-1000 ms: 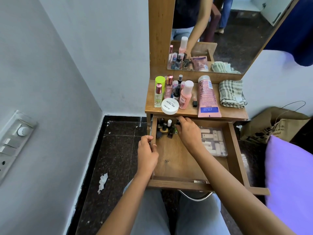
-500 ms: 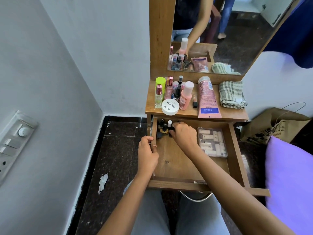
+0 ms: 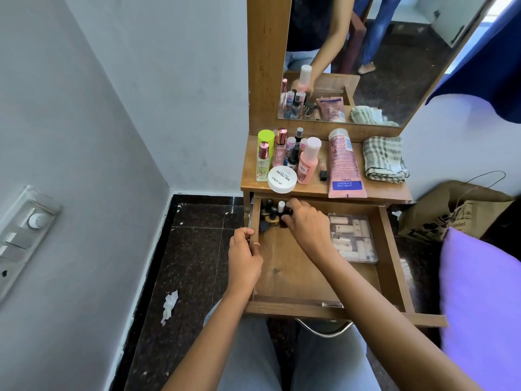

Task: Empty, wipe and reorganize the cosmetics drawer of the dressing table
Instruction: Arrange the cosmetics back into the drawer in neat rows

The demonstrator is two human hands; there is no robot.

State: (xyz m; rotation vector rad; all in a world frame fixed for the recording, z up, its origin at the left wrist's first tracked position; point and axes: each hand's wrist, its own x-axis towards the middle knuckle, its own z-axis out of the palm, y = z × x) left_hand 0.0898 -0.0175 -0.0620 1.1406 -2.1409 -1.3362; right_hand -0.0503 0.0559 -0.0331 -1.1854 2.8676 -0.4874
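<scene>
The wooden drawer [image 3: 390,249] of the dressing table stands pulled out over my lap. My left hand [image 3: 244,259] grips the drawer's left wall, thumb over the top edge. My right hand [image 3: 306,225] reaches into the back left corner, its fingers curled round a dark small bottle among several nail polish bottles [image 3: 272,214]. A clear plastic box of pale tubes [image 3: 352,239] lies at the drawer's right side. On the tabletop stand several bottles [image 3: 293,156], a white nail polish remover jar [image 3: 282,179], a pink tube [image 3: 344,165] and a folded checked cloth [image 3: 384,159].
A mirror [image 3: 366,52] rises behind the tabletop. A brown paper bag [image 3: 451,213] sits on the floor at right, next to a purple cushion [image 3: 482,300]. A switch panel [image 3: 19,235] is on the left wall. A scrap of white paper [image 3: 169,306] lies on the dark floor.
My right hand has moved left along the drawer's back, from the middle to the nail polish bottles in the corner, and closed on one. The left hand has stayed on the drawer wall.
</scene>
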